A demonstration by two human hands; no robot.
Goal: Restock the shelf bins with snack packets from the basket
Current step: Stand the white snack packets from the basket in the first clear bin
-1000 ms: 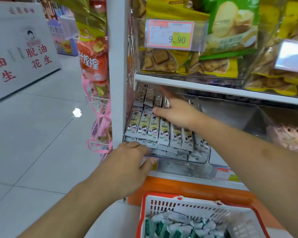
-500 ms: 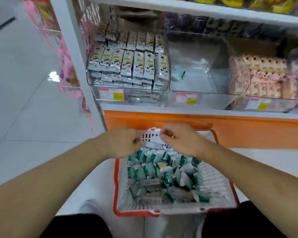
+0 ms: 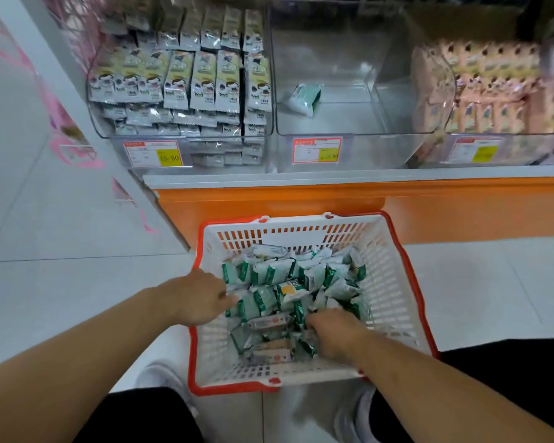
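Head view looks down on my two hands, both sunk into the heap of green snack packets. My left hand has its fingers curled down among the packets at the pile's left edge, and my right hand is buried fingers-first on the near right; whether either has truly closed on a packet I cannot tell, since the fingertips are hidden in the wrappers. The hands are apart, with loose packets between them.

Around them stands the white basket with its red rim, on the floor just below the orange shelf base. Above it the middle bin holds only one green packet, while the left bin is stacked full of grey packets and the right bin holds pink ones.

My worry from here: the wrappers look slick and loosely piled, so a big two-handed scoop could shed packets onto the floor on the way up. A careless lift might also drop green packets into the neighbouring bins and mix the stock.
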